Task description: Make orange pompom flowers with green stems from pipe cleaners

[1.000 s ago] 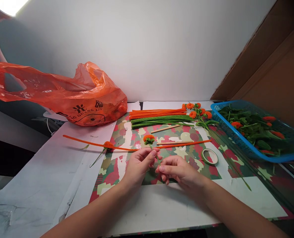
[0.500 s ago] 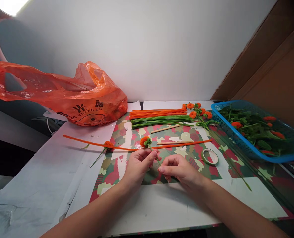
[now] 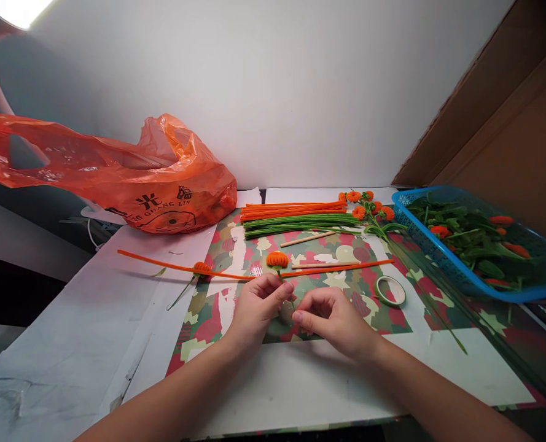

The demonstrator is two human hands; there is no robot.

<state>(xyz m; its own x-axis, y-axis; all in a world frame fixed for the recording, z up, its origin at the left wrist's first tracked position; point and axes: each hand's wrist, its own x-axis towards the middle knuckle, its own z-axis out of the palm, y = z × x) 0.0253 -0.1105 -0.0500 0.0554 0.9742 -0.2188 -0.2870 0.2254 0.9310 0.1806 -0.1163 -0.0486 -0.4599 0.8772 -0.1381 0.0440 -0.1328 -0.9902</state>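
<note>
Between the thumb and fingers of my left hand [image 3: 264, 305] is the thin stem of an orange pipe-cleaner flower [image 3: 277, 260], its round head upright above the fingertips. My right hand [image 3: 335, 319] is closed in a pinch at the lower end of the same stem. Behind both hands a long orange pipe cleaner [image 3: 162, 264] lies across the table. A second orange flower [image 3: 202, 270] with a bent green stem rests under it at left. Two wooden sticks, one nearer [image 3: 323, 265] and one farther [image 3: 307, 239], lie beyond my hands. A roll of green tape [image 3: 390, 291] stands to the right.
Bundles of orange pipe cleaners [image 3: 293, 211] and green pipe cleaners [image 3: 298, 224] lie at the back. Beside them is a stem of finished orange flowers [image 3: 374, 209]. A blue basket [image 3: 461, 285] with leaves and flowers stands right, an orange plastic bag [image 3: 162, 184] left.
The flower in my hands has turned about its stem, so its orange head now faces up and its green underside shows less. Both hands stay nearly in place.
</note>
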